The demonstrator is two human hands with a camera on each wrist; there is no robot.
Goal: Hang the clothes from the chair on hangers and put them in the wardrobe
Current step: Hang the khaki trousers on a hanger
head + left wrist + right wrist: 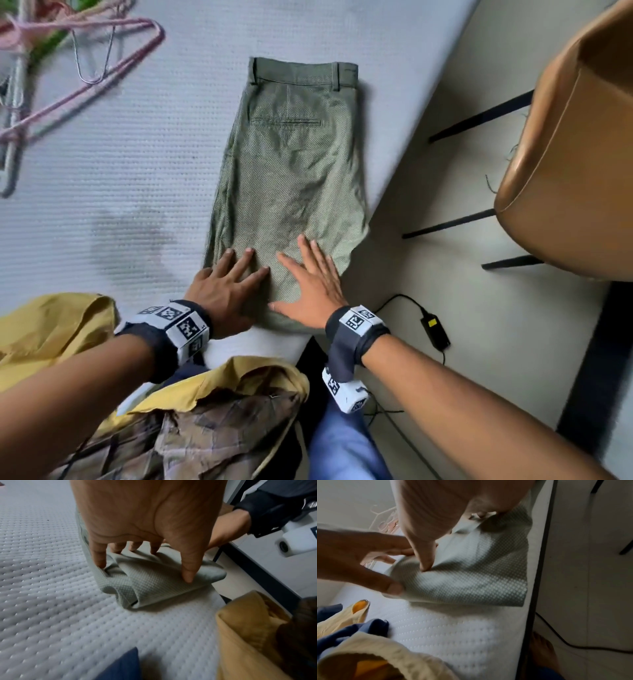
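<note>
Green shorts (291,154) lie folded lengthwise on the white mattress (120,171), waistband far from me and hem near. My left hand (222,287) rests spread on the hem's left part, with straight fingers. In the left wrist view its fingertips (101,563) press the bunched fabric (145,588). My right hand (308,277) lies flat on the hem's right part, near the mattress edge. The right wrist view shows its thumb (426,561) pushing into the cloth (479,574). Pink wire hangers (85,68) lie at the far left of the mattress.
A tan chair (565,154) on dark legs stands on the floor to the right. A yellow garment (51,335) and a plaid one (205,435) are heaped at the near left, with a navy piece (123,669) beside them. A power adapter (435,332) and its cable lie on the floor.
</note>
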